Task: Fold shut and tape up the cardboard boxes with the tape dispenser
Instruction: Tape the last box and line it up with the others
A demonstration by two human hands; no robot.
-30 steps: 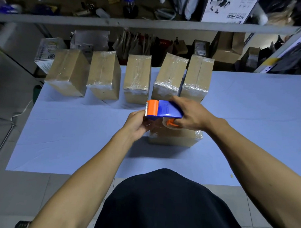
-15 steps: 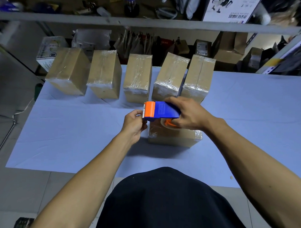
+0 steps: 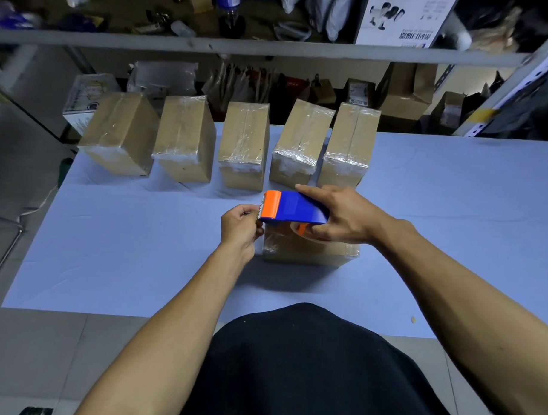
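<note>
Right hand [image 3: 343, 220] is wrapped over the dispenser [image 3: 293, 207], a chunky blue plastic body with an orange cap at its left end, index finger laid straight along the far edge, thumb tucked underneath by the orange hub and the clear roll. It sits level in the air, just above the box [image 3: 308, 247] on the table [image 3: 109, 248]. Left hand [image 3: 239, 226] is right at the orange end, fingers curled in and pinching at the toothed edge there; what they hold is too thin and clear to make out, tape most likely. The box below is plain brown cardboard, squat and rectangular, glossy with clear tape over its top and left corner, and mostly hidden under the dispenser and the right hand. The table wears a smooth pale blue sheet, faintly creased. Along its far edge, a row of five boxes [image 3: 244, 144], same brown card, all standing tall, each with shiny crinkled tape down the seam and over the near rim; the two at the right stand almost touching. Behind them, a cluttered metal shelf [image 3: 272, 47].
</note>
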